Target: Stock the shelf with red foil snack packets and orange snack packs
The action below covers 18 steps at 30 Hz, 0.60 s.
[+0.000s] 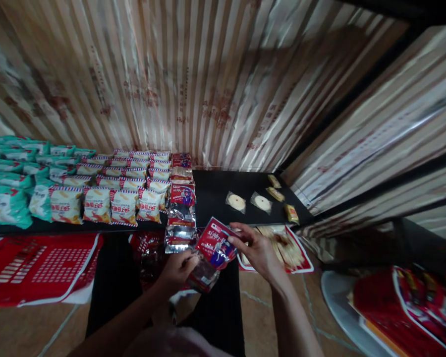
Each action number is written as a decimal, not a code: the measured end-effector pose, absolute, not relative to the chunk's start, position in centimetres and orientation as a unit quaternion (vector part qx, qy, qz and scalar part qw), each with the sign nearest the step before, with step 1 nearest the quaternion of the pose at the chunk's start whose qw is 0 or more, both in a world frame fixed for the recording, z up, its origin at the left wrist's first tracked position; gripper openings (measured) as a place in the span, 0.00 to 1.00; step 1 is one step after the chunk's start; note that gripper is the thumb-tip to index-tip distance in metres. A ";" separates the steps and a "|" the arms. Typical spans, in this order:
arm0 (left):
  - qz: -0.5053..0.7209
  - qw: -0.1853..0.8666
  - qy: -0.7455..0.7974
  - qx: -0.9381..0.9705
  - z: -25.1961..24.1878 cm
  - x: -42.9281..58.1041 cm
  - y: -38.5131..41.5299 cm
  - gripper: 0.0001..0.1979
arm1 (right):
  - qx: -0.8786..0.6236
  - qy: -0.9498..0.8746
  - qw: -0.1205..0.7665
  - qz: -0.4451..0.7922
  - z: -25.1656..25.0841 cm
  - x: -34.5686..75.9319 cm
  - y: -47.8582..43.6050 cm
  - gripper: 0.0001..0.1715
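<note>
Hands point(259, 250), two, on packaging point(214, 243); discs point(236, 202), two

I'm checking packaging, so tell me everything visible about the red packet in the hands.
The red packet looks like glossy plastic, with white lettering and a blue-purple printed figure. It is tilted, held at the near side of the black table. The right hand pinches its upper right side; the left hand grips near its lower left. A darker section shows below; whether that is a second packet is unclear.
</note>
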<state>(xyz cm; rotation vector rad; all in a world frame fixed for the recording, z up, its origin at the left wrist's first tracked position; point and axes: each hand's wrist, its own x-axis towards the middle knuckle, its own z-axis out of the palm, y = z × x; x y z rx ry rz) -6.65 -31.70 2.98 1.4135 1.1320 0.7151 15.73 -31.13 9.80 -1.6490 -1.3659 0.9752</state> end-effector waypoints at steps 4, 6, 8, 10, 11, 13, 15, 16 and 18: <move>0.324 0.550 0.492 0.592 3.6 -6.5 -30.9 0.16 | -0.613 -0.449 0.457 0.462 9.3 14.8 -31.2 0.30; 0.327 0.540 0.512 0.583 4.0 -6.4 -30.5 0.15 | -0.598 -0.408 0.483 0.493 8.9 13.9 -31.1 0.30; 0.330 0.530 0.521 0.582 4.5 -6.4 -30.0 0.14 | -0.592 -0.370 0.507 0.505 8.6 12.9 -30.9 0.30; 0.336 0.524 0.521 0.584 4.9 -6.4 -29.3 0.14 | -0.580 -0.339 0.532 0.515 8.2 11.9 -30.6 0.30; 0.339 0.522 0.522 0.583 5.1 -6.4 -28.9 0.14 | -0.568 -0.329 0.543 0.523 8.0 11.5 -30.3 0.29; 0.342 0.522 0.524 0.580 5.3 -6.5 -28.0 0.14 | -0.541 -0.318 0.556 0.545 7.6 10.8 -29.6 0.27; 0.346 0.523 0.522 0.578 5.5 -6.6 -27.2 0.15 | -0.519 -0.313 0.570 0.554 7.3 10.3 -28.7 0.25; 0.349 0.529 0.517 0.575 5.6 -6.6 -26.8 0.15 | -0.513 -0.311 0.578 0.553 7.1 10.0 -28.1 0.24; 0.361 0.549 0.508 0.558 5.7 -6.8 -26.1 0.16 | -0.509 -0.307 0.590 0.546 7.0 9.6 -26.6 0.25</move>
